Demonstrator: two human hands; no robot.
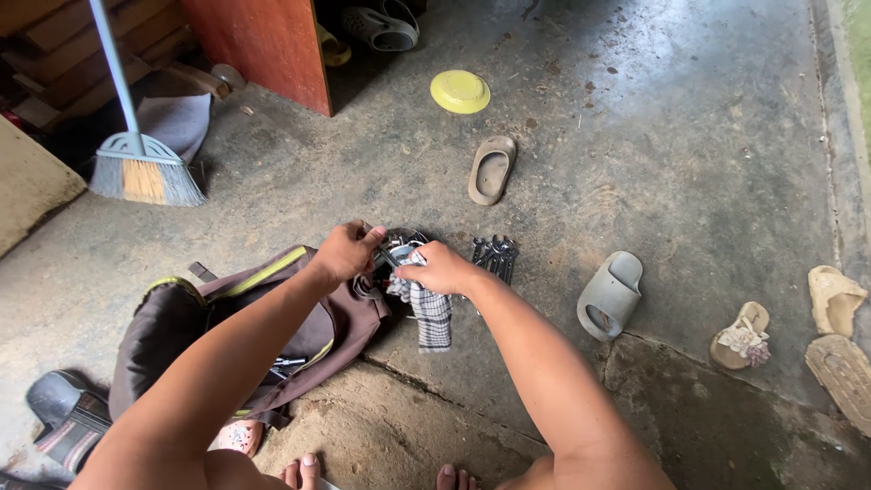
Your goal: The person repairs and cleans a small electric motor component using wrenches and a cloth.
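Left hand (345, 252) curled, fingers pinching a small metal part (392, 251) over the open bag (263, 331). Right hand (437, 268) closed on checked cloth (428, 313), cloth hanging to the floor (689, 154). Wrenches (494, 257) just beside, right of hands. Grey slipper (610, 295) farther right.

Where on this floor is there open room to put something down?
Bare concrete lies between the yellow bowl, the grey slide and the right wall, and between the broom and the backpack. It is crowded around both hands, the checked cloth and the wrenches.
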